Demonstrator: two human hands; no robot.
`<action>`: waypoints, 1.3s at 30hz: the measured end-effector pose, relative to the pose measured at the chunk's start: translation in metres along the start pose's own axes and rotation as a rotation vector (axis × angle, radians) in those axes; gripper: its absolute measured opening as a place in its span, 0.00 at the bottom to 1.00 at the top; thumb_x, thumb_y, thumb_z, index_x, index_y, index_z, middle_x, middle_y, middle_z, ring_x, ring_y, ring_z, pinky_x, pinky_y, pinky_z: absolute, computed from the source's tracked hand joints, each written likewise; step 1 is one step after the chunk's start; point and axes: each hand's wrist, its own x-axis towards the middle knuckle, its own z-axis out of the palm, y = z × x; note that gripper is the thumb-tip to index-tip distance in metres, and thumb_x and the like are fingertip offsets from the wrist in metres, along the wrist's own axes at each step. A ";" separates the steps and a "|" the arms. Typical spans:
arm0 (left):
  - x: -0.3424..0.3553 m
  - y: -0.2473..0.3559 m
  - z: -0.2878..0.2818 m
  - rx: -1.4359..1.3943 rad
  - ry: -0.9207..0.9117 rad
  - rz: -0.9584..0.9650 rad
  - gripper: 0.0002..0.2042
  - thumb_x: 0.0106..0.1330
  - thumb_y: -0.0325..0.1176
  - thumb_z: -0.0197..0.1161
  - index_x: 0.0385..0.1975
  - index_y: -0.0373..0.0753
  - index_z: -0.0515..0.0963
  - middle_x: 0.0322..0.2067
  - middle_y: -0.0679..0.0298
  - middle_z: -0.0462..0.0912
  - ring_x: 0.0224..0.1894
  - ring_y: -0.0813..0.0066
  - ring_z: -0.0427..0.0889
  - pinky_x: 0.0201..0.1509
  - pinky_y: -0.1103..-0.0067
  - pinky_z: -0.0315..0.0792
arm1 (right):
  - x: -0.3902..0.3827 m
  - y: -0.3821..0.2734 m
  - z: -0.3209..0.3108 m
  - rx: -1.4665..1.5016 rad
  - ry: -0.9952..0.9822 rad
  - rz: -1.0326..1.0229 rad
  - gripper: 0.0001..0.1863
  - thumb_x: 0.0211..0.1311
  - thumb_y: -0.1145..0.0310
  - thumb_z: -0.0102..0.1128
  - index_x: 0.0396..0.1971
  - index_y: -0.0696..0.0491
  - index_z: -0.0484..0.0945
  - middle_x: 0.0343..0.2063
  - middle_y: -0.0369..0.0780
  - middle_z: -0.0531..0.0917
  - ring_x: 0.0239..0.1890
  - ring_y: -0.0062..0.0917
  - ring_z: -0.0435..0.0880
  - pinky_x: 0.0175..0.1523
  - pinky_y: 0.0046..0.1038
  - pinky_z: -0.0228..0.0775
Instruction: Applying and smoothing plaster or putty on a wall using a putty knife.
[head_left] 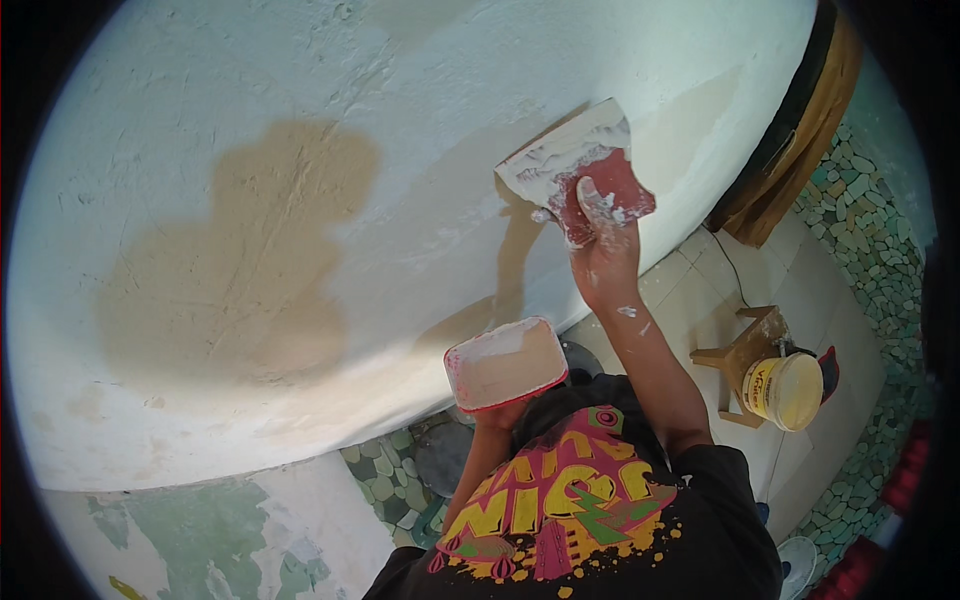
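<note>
My right hand grips a wide putty spreader with a red handle piece, its broad blade smeared with white filler and held at the curved white wall. My thumb lies over the red part. Lower down, my left hand is closed under a rectangular red-rimmed tray with pale filler in it, mostly hidden by that tray. Large beige shadows fall across the wall.
At the right, a yellow bucket sits by a small tan stool on the tiled floor, near a dark cord. Beyond are a pebble-patterned strip and brown wooden trim. A patchy green-and-white surface lies lower left.
</note>
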 end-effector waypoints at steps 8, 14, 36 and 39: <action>-0.003 0.002 -0.012 -0.004 -0.010 0.066 0.38 0.77 0.68 0.47 0.80 0.52 0.59 0.79 0.54 0.61 0.79 0.43 0.60 0.78 0.37 0.58 | -0.004 0.021 -0.015 -0.301 0.219 -0.041 0.09 0.74 0.68 0.69 0.48 0.53 0.82 0.40 0.34 0.86 0.37 0.18 0.84 0.37 0.25 0.76; 0.001 0.003 -0.011 -0.017 -0.009 0.069 0.38 0.77 0.69 0.46 0.79 0.53 0.60 0.79 0.55 0.61 0.79 0.43 0.60 0.77 0.36 0.57 | -0.030 0.012 -0.024 -0.709 0.169 -0.373 0.12 0.75 0.67 0.67 0.51 0.57 0.82 0.45 0.36 0.85 0.44 0.19 0.84 0.49 0.26 0.79; 0.004 0.009 -0.001 -0.141 -0.031 -0.073 0.36 0.79 0.66 0.46 0.79 0.50 0.61 0.78 0.54 0.63 0.78 0.44 0.63 0.77 0.38 0.60 | 0.002 0.032 -0.059 -1.798 -0.432 -0.836 0.30 0.61 0.59 0.69 0.66 0.40 0.83 0.72 0.37 0.77 0.77 0.45 0.69 0.81 0.61 0.43; 0.000 0.008 -0.010 -0.015 -0.029 -0.018 0.36 0.79 0.66 0.45 0.78 0.49 0.62 0.77 0.54 0.64 0.77 0.44 0.65 0.77 0.39 0.61 | 0.000 0.019 -0.057 -1.757 -0.454 -0.882 0.25 0.64 0.61 0.67 0.62 0.39 0.85 0.71 0.38 0.78 0.77 0.46 0.69 0.81 0.61 0.41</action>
